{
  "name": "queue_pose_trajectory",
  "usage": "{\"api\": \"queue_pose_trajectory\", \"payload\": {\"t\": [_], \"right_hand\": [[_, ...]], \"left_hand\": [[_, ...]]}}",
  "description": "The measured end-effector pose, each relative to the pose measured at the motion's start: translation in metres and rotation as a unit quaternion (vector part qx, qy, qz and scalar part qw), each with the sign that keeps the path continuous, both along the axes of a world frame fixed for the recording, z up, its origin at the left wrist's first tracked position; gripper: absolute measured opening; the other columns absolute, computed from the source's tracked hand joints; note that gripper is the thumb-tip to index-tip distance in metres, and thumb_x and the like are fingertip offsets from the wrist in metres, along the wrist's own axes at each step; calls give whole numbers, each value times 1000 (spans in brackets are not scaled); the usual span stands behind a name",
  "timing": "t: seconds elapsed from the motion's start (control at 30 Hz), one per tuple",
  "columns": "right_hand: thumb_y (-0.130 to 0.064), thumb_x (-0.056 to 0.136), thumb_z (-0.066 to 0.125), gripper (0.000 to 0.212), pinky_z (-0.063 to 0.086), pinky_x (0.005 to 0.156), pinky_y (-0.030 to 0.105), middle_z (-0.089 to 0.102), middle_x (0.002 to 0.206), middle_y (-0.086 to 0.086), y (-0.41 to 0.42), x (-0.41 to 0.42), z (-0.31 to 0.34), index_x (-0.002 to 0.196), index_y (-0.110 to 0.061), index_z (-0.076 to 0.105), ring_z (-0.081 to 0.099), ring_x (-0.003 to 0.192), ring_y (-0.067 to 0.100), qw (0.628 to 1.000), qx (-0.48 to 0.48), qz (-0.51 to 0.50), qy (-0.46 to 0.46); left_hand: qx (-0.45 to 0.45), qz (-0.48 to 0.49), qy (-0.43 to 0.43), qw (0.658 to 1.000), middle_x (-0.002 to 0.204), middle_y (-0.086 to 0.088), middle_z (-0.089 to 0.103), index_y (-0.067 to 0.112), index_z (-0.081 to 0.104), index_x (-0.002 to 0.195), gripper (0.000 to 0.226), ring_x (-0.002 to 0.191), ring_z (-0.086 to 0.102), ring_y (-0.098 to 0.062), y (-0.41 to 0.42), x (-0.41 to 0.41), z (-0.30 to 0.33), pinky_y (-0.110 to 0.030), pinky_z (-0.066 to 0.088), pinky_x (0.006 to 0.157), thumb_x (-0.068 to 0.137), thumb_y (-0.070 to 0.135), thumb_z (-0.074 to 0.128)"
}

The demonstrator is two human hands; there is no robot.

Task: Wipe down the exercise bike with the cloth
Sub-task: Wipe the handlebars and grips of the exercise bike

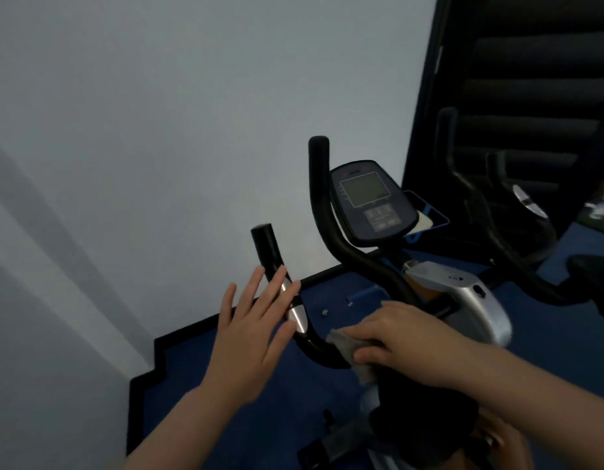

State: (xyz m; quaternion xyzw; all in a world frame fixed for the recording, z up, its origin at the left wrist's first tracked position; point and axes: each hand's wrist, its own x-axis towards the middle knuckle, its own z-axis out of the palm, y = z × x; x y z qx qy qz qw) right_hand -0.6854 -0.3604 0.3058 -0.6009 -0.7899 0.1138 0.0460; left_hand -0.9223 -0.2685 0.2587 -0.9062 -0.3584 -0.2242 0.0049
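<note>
Pale walls met blue carpet (192, 395) behind the exercise bike (463, 300). At the upright left handlebar (276, 266), the left hand (256, 330) spread flat-fingered; the right hand (395, 337) gripped a grey cloth (344, 344) around the lower bar, below the tilted console (371, 201).

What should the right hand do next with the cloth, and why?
Probably slide the cloth leftward along the handlebar toward its silver grip sensor. The right hand presses it at the bend; the left hand hovers open beside the sensor.
</note>
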Motion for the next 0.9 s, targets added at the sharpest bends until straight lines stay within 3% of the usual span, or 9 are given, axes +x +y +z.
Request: {"api": "queue_pose_trajectory", "payload": {"t": [0.07,0.17,0.3,0.37,0.5,0.63,0.7,0.8,0.9], "right_hand": [[-50,96,44,36,38,94,37,67,106,-2,0,-22,-8,123,-30,56,58,101,20,997,45,-15,-54],[-46,101,35,31,35,81,37,65,104,2,-1,-51,-16,114,-23,51,58,95,25,992,79,-44,-83],[-48,99,39,39,25,106,30,60,119,-8,-9,-35,-2,135,-33,44,50,112,12,996,-6,-77,-35],[-49,98,40,44,18,106,26,54,125,-11,-14,-32,1,140,-34,41,44,118,10,995,-24,-84,-46],[-50,99,36,34,35,90,38,61,108,1,-7,-61,-4,110,-21,51,55,102,23,989,12,-120,-85],[-53,100,30,33,41,71,36,61,93,2,6,-79,-5,94,-23,43,56,81,21,985,-14,-169,-17],[-52,100,32,28,40,77,35,61,94,2,5,-71,-2,92,-27,40,53,83,19,987,-54,-154,10],[-53,100,30,27,25,107,37,61,107,0,-3,-56,3,103,-32,47,52,108,18,988,-70,-125,-50],[-51,102,27,35,40,92,40,61,100,4,-3,-63,-2,107,-22,48,56,94,24,988,-12,-106,-112]], "left_hand": [[6,-56,13,998,162,14,12,33,29,150,49,150,3,-16,14,-6,3,-42,-3,119,104,45,18],[-2,-113,-3,994,160,13,18,28,38,145,47,150,6,-16,29,-6,5,-42,0,120,104,44,24],[-18,-159,-24,987,156,14,25,29,38,143,44,149,10,-13,38,-6,5,-38,2,121,104,45,27],[-30,-167,-40,985,155,17,24,32,35,143,43,149,8,-11,38,-6,3,-35,1,120,103,45,26],[-58,-176,-74,980,155,15,22,28,34,143,42,150,4,-12,35,-1,-3,-41,9,117,103,39,26],[-68,-184,-72,978,157,14,19,24,33,147,47,150,3,-13,36,-1,-4,-46,14,118,103,37,25],[-58,-195,-56,977,158,18,14,31,26,150,47,150,3,-12,39,-6,-2,-41,8,119,104,37,23],[-52,-214,-36,975,159,20,10,38,15,153,48,150,1,-11,45,-11,1,-34,2,119,105,38,20],[-63,-209,-45,975,160,21,6,39,8,153,50,150,-1,-11,43,-9,0,-30,-3,119,104,40,19]]}}
